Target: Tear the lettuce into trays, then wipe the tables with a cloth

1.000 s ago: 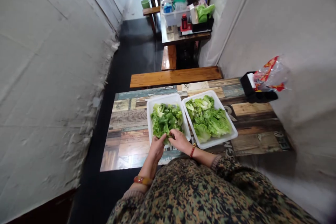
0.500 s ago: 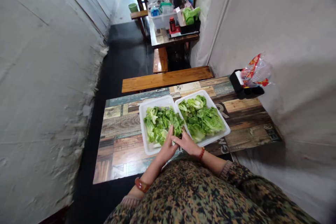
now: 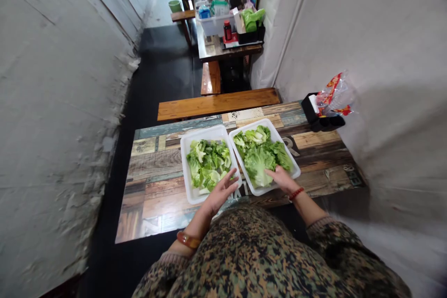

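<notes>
Two white plastic trays stand side by side on the table. Torn green lettuce (image 3: 207, 160) lies in the left tray (image 3: 186, 181). The right tray (image 3: 296, 167) holds larger lettuce leaves. Over the near right corner of the left tray is my left hand (image 3: 220, 194), open and holding nothing, fingers apart. At the near side of the right tray, my right hand (image 3: 282, 179) grips a broad lettuce leaf (image 3: 259, 164) by its pale end. Its thumb lies on top, and the other fingers are mostly hidden.
The wood-patterned table (image 3: 157, 195) meets the wall on the right. A black holder (image 3: 314, 114) with a red-printed plastic bag (image 3: 335, 98) stands at its far right. Beyond the far edge runs a wooden bench (image 3: 216, 104). Further back, another table (image 3: 223, 52) carries boxes and bags.
My hands were together at the left tray with a piece of lettuce; now they are apart. The left hand has opened, while the right has moved to a leaf in the right tray.
</notes>
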Tool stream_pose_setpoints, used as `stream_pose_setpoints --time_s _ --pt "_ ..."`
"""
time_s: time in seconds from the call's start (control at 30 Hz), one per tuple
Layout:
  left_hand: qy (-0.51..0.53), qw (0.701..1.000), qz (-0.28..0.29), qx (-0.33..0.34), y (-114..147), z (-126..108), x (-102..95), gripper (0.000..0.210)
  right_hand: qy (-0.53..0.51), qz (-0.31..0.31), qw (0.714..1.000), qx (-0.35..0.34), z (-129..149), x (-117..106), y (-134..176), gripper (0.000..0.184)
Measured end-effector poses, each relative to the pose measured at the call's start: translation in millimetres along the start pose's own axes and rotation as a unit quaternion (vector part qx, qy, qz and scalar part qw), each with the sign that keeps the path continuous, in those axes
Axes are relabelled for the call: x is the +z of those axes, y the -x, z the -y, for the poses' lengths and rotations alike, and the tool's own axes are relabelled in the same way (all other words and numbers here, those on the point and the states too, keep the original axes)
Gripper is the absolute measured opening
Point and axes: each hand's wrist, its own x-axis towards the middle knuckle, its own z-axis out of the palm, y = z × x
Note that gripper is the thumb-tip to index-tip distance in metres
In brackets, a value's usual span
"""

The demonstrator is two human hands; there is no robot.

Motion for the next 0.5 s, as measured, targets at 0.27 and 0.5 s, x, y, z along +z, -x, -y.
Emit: stream_pose_setpoints --time_s 0.27,0.5 --pt "0.022 0.998 -0.056 0.002 0.7 5.8 -8.6 0.068 0.098 0.041 0.993 -0.043 -15.7 0.8 -18.7 0.041" --pt "0.030 0.996 -0.080 -0.015 0.5 4.7 -10.7 0.068 0.295 -0.006 0.955 -0.035 -8.6 -2.5 -9.7 0.044"
